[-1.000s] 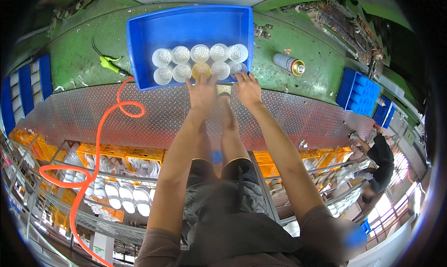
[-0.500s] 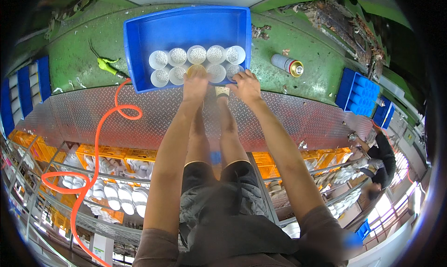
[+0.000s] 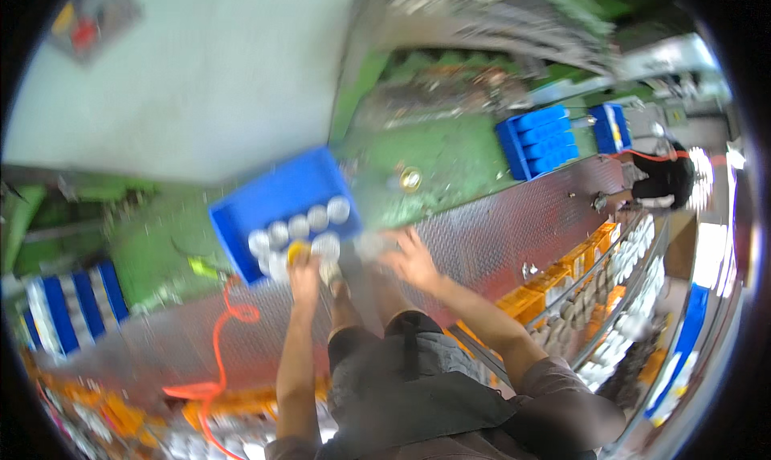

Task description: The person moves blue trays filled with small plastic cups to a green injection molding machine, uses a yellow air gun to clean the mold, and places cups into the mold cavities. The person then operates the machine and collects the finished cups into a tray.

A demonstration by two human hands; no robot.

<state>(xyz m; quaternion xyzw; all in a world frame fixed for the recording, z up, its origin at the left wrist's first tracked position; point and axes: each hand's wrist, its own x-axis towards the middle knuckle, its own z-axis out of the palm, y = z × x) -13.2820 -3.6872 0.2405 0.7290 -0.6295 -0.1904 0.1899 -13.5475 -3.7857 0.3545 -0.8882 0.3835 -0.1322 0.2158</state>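
Centrally, rectangular blue plastic bin (image 3: 281, 189): one, on a worn green desk (image 3: 462, 151), seen at a slant; cups crowded along its near side.
Round white translucent cups (image 3: 317, 217): five in the far row; at least two more in the near row; contents too blurred to tell.
Round yellow cup (image 3: 298, 250): one, near row, inside the bin, among the white cups.
Left hand (image 3: 303, 279): fingertips at the near side of the yellow cup; whether pinching it, cannot tell for blur.
Right hand (image 3: 411, 261): fingers extended, thumb apart, just right of the bin; a pale, smeared shape (image 3: 371, 246) beside the fingertips; whether gripped, cannot tell.
Gold-rimmed can (image 3: 410, 179): one, on the desk, right of the bin.
Lime-green air gun (image 3: 201, 266): one, blurred, left of the bin, near a looped orange hose (image 3: 215, 331).
Grey diamond-pattern metal strip (image 3: 498, 219): along the desk's near side.
Blue crate of bright blue cylinders (image 3: 546, 139): one, farther right.
Co-worker in dark clothing (image 3: 662, 179): one, far right.
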